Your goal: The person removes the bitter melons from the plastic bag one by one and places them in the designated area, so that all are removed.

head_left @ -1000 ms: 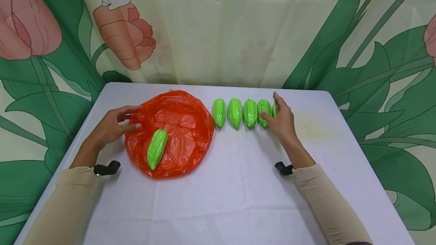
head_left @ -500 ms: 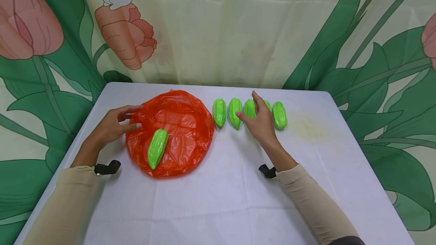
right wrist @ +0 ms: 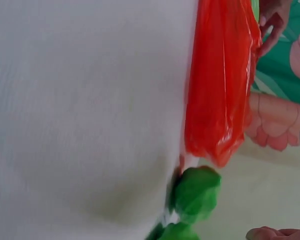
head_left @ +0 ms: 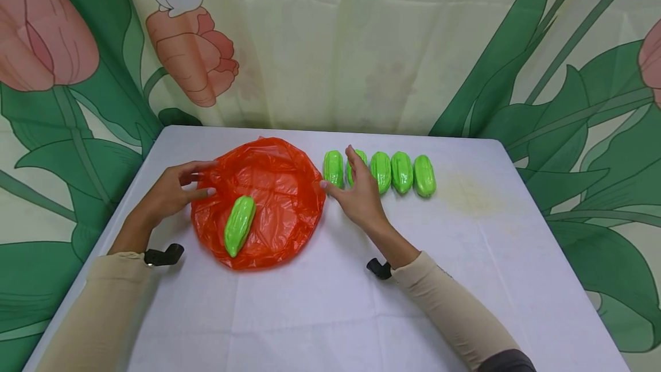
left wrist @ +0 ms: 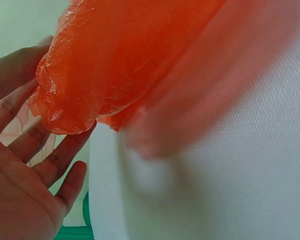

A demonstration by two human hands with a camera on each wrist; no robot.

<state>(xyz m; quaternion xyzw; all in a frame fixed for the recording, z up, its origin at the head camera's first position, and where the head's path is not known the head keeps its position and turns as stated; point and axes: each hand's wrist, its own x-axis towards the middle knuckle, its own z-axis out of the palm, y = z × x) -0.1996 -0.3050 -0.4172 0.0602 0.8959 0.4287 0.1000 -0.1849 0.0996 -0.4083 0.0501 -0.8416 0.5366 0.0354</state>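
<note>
A crinkled red plastic bag (head_left: 281, 211) is spread in a round shape on the white table, standing up off the cloth in the right wrist view. On its left half lies a glossy green ridged fruit (head_left: 240, 226), tilted. My left hand (head_left: 167, 191) is at the bag's left edge, fingers spread and touching the plastic in the left wrist view. My right hand (head_left: 361, 197) hovers, thumb and fingers apart and holding nothing, over the left end of a row of similar green fruits (head_left: 402, 173). It partly hides the second fruit from the left.
The table (head_left: 310, 320) has a white cloth with a faint yellowish stain at right. Behind it hangs a curtain (head_left: 330, 45) printed with tulips, leaves and a rabbit on a carrot. Black wrist cameras (head_left: 163, 255) jut from both sleeves.
My right hand has moved left along the row, from its right end to the fruits beside the bag, uncovering the right ones. My left hand, the bag and the fruits stay put.
</note>
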